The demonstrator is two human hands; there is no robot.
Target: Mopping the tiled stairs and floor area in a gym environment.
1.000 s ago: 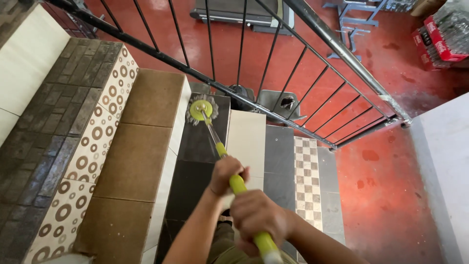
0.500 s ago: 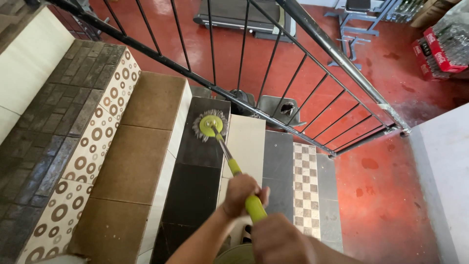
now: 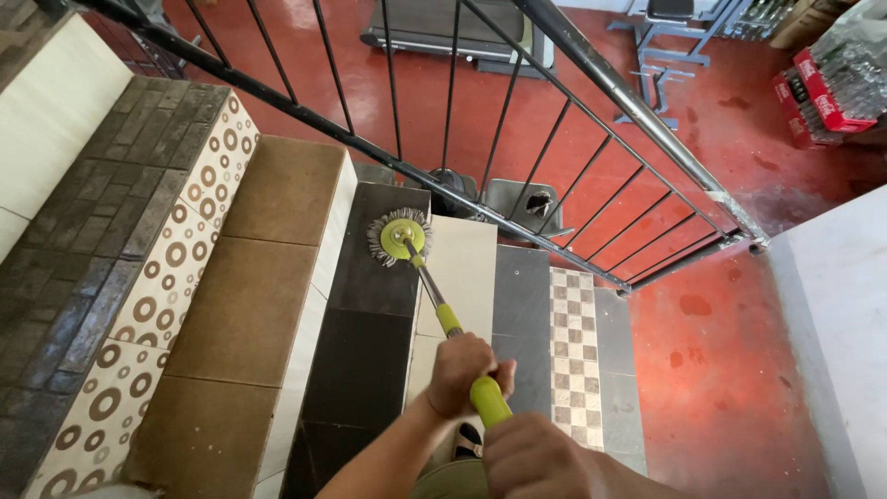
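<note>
Several tiled steps descend from left to right: the brown step [image 3: 277, 277] looks dry and dusty, while the black step [image 3: 374, 305] shows a damp sheen where the mop head [image 3: 399, 237] rests near the railing [image 3: 517, 212]. Left hand [image 3: 467, 370] and right hand [image 3: 540, 457] each wrap closed around the mop handle [image 3: 453, 323]. Lower steps on the right appear untouched.

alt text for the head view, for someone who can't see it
Seen from above, both hands, left hand ahead of right hand, grip a green-handled mop whose round head rests on a dark tiled stair step beside a black railing.
</note>
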